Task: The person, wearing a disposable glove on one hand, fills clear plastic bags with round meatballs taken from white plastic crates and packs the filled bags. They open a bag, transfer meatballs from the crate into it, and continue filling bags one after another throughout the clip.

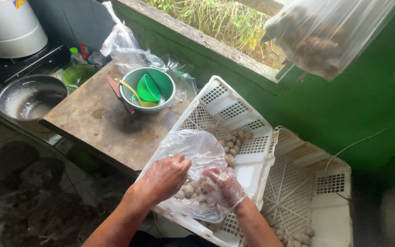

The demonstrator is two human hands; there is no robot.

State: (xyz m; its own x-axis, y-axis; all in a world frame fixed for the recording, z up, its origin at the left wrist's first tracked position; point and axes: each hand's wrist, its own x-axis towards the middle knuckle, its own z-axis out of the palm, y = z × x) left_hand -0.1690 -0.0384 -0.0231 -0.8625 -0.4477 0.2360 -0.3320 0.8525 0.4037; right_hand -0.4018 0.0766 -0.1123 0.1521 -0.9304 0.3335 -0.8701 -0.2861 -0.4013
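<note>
My left hand [163, 177] grips the rim of a clear plastic bag [193, 148] that rests over a white slatted crate [234, 110]. My right hand [227, 186], in a thin clear glove, reaches inside the bag among several small pale round balls [193, 190]. More of the same balls [233, 142] lie loose in the crate beyond the bag. The bag's lower part bulges with the balls.
A second white crate [312, 183] with a few balls stands to the right. A worn wooden table [101, 123] carries a green bowl [161, 80] with a green scoop, a knife and plastic bags. A metal pot [30, 96] sits left. A filled bag [321, 36] hangs top right.
</note>
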